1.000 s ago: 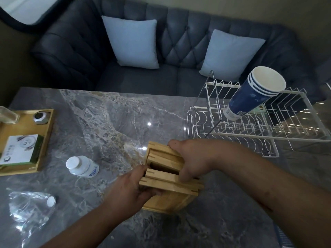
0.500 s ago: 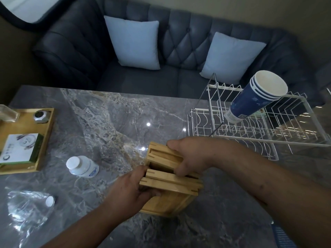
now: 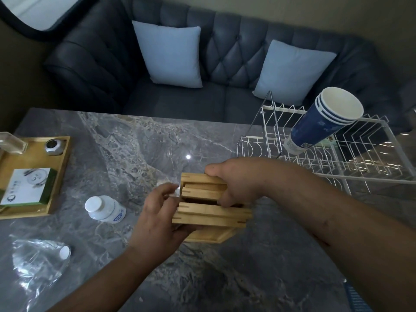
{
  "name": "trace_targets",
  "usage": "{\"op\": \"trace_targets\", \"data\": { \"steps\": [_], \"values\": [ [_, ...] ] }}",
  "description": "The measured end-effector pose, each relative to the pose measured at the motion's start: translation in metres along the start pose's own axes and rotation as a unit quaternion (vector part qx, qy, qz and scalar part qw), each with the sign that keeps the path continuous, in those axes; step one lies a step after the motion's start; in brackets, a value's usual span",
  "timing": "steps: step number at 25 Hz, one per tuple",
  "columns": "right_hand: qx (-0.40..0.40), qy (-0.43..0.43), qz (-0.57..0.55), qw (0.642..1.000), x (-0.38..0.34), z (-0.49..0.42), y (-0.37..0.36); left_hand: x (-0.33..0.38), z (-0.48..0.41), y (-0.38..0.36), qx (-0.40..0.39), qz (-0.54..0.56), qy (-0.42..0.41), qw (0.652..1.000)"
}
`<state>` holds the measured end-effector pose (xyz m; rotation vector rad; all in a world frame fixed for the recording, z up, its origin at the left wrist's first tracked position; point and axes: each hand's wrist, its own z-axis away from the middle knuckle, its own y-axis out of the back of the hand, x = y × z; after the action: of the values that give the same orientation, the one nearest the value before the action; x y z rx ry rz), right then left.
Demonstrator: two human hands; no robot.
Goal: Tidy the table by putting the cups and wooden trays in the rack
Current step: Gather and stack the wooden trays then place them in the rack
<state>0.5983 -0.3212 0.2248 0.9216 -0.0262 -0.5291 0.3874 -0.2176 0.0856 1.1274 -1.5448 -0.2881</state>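
Note:
Several light wooden trays (image 3: 211,213) stand on edge together at the middle of the grey marble table. My right hand (image 3: 236,183) grips the far trays from above, thumb on the back one. My left hand (image 3: 157,212) holds the near tray at its left end, fingers partly spread. A white wire rack (image 3: 364,176) stands at the right of the table. A stack of blue paper cups (image 3: 322,122) lies tilted in the rack, mouths facing up and right.
Another wooden tray (image 3: 60,176) at the left edge carries a green-and-white box (image 3: 27,188) and a small round metal item (image 3: 54,147). A white bottle (image 3: 104,209) lies left of my hands. A clear plastic bag (image 3: 36,266) sits near left. A dark sofa with pale cushions stands behind.
My right hand has pulled the far trays slightly away from the near one, widening the gap. My left hand has loosened and its fingers have spread at the left end.

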Motion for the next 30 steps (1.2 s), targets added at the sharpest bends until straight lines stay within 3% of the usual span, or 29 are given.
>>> {"op": "trace_targets", "data": {
  "steps": [5,16,21,30],
  "values": [
    [-0.031,-0.015,-0.013,0.999,0.001,-0.007,0.004,-0.002,-0.01,-0.001,-0.054,0.108,-0.003,0.993],
    [-0.053,-0.023,-0.132,0.99,0.001,0.003,0.008,-0.005,-0.014,-0.004,-0.03,0.12,-0.001,0.992],
    [0.057,0.001,0.037,0.998,-0.005,0.011,-0.028,-0.008,-0.013,-0.006,-0.011,0.122,-0.034,0.992],
    [0.142,-0.001,0.019,0.99,-0.003,0.02,-0.049,-0.01,-0.008,-0.014,0.006,0.135,-0.028,0.99]
  ]
}}
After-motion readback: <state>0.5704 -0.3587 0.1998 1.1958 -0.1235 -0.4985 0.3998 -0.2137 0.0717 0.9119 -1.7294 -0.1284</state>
